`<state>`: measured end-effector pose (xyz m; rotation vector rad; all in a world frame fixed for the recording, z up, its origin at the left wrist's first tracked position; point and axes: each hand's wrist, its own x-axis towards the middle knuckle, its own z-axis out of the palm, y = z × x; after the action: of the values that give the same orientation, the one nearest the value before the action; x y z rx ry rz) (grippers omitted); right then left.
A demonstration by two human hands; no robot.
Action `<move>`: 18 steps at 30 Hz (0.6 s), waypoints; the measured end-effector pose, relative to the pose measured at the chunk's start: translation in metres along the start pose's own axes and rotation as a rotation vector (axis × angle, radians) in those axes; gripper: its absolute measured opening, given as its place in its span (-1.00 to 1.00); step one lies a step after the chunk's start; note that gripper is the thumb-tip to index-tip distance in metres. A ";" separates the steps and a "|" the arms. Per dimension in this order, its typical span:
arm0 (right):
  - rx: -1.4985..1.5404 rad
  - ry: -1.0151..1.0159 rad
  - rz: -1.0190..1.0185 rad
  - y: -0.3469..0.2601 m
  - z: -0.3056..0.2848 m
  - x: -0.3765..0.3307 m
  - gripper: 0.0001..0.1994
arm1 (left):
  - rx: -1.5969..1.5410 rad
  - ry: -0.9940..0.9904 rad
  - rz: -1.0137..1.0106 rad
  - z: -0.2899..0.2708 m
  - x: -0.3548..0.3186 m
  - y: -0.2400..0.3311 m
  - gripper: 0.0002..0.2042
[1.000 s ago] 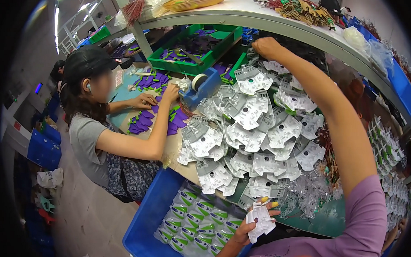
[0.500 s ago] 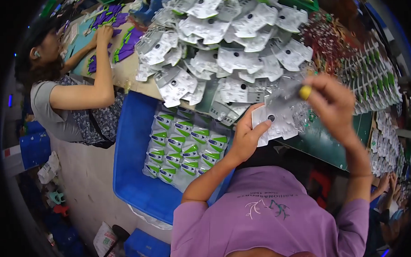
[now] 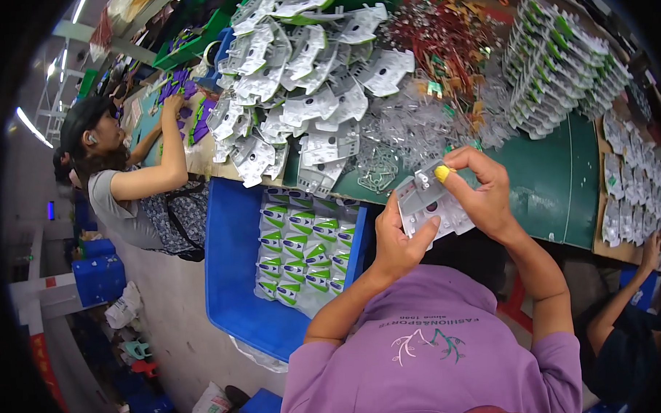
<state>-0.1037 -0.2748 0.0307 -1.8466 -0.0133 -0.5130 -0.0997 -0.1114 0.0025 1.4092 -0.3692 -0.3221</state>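
Note:
My left hand (image 3: 396, 248) grips a grey-white plastic shell (image 3: 418, 205) by its left edge, thumb across its face. The shell is tilted and has small pegs and a dark round hole. My right hand (image 3: 484, 194) is closed at the shell's upper right edge, with a yellow cover on its thumb. Whether a small part is also pinched there is hidden. Beyond my hands lie a loose heap of clear plastic parts (image 3: 408, 134) and a tall pile of similar grey-white shells (image 3: 312, 105).
A blue bin (image 3: 227, 283) with bagged green-and-white items (image 3: 294, 244) stands to the left. Red wired parts (image 3: 448, 35) and stacked shells (image 3: 558, 67) lie at the back right of the green table (image 3: 555, 184). A co-worker (image 3: 137, 184) sits at left; another person's hands (image 3: 656, 253) show at right.
My right hand has come down from above onto the shell's edge. The view has turned to the right, so the piles appear farther left.

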 end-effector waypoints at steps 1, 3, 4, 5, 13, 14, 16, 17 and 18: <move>0.009 0.012 0.007 0.004 -0.002 -0.004 -0.95 | 0.021 0.008 -0.053 0.002 -0.001 0.002 -0.54; 0.034 -0.056 0.071 0.015 -0.007 -0.014 -0.85 | 0.142 0.004 0.019 0.004 -0.003 -0.005 -0.63; 0.041 -0.052 0.083 0.017 -0.007 -0.020 -0.85 | 0.286 0.015 0.029 0.005 -0.007 -0.007 -0.68; 0.186 -0.049 0.239 0.017 -0.007 -0.030 -0.76 | 0.429 0.026 0.038 0.004 -0.012 -0.009 -0.72; 0.398 -0.112 0.525 0.044 0.010 -0.102 -0.52 | 0.502 -0.100 -0.174 -0.004 -0.059 -0.043 -0.74; 0.400 -0.114 0.538 0.042 0.012 -0.100 -0.52 | 0.465 -0.059 -0.152 -0.002 -0.059 -0.046 -0.73; 0.430 -0.036 0.533 0.035 0.012 -0.089 -0.58 | 0.436 -0.046 -0.239 -0.005 -0.054 -0.042 -0.73; 0.431 -0.039 0.540 0.032 0.008 -0.082 -0.58 | 0.409 -0.039 -0.309 -0.008 -0.050 -0.038 -0.72; 0.233 -0.099 0.375 0.030 0.002 -0.075 -0.61 | 0.424 -0.063 -0.376 -0.016 -0.051 -0.039 -0.71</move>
<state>-0.1625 -0.2646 -0.0230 -1.5946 0.1954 -0.1498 -0.1385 -0.0804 -0.0409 1.8924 -0.2276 -0.6221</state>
